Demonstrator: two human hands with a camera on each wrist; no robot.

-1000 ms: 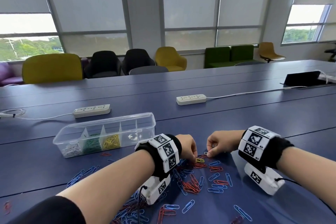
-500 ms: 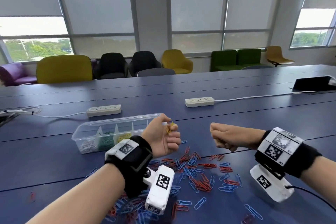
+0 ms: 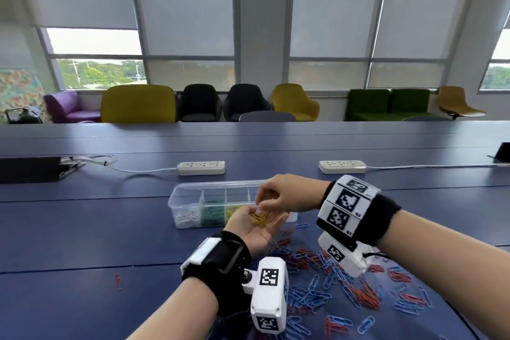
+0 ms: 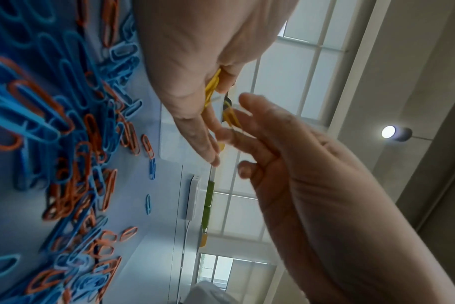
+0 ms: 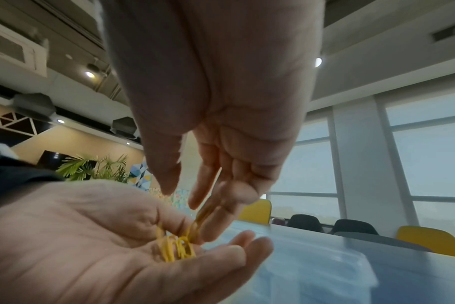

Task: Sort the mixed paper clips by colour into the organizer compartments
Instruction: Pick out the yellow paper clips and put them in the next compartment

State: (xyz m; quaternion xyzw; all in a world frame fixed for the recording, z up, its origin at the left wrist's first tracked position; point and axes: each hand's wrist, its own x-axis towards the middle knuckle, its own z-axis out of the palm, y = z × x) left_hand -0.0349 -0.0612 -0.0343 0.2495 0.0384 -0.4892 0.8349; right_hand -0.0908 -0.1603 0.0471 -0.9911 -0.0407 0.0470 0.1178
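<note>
The long blue table (image 3: 82, 229) carries everything, and against 0.5 s ago the view now tilts further up, so the clear organizer (image 3: 176, 201) sits nearer the middle of the picture, towards the table's near edge, with 2 white power strips (image 3: 201, 168) beyond it. White, green and yellow clips fill its 3 left compartments. The loose blue and red paper clips (image 3: 317, 284) lie scattered along the near edge, right of the organizer, as before. The left hand (image 3: 256, 226), a fist gripping yellow clips 0.5 s ago, is now turned palm up with its fingers relaxed and slightly spread, just in front of the organizer. The right hand (image 3: 287, 194), then a closed fist held apart to the right, has crossed over and now hangs above the left palm, its fingers (image 5: 208, 185) pointing down and loosely together, tips touching the clips. The yellow paper clips (image 5: 174, 246) rest in a small bunch in the cupped left palm, over the organizer's near wall.
</note>
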